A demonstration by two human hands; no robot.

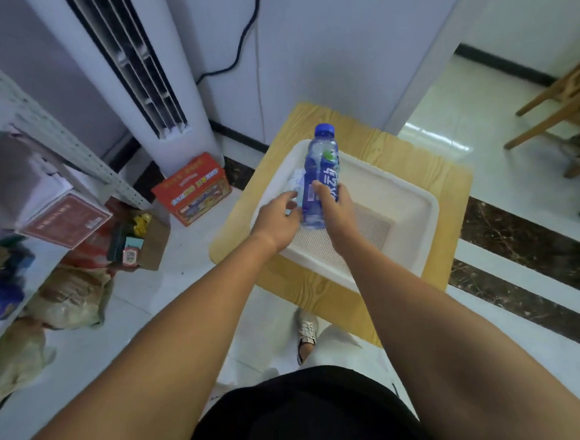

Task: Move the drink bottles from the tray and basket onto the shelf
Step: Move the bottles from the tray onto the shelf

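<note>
White tray [414, 207]; 2nd bottle [296, 188] half-hidden behind hands.

A tray [414, 204] sits on a small surface [450, 181] at frame centre. A bottle [321, 169] stands over the tray's left part, between both hands. A shelf [53, 140] fills the left edge; a boxed carton [193, 188] lies on the floor between shelf and surface.

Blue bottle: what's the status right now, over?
Right hand grip shut on blue-capped bottle, over white tray. Left hand reaching a second, pale bottle beside it. Nothing blocking.
</note>
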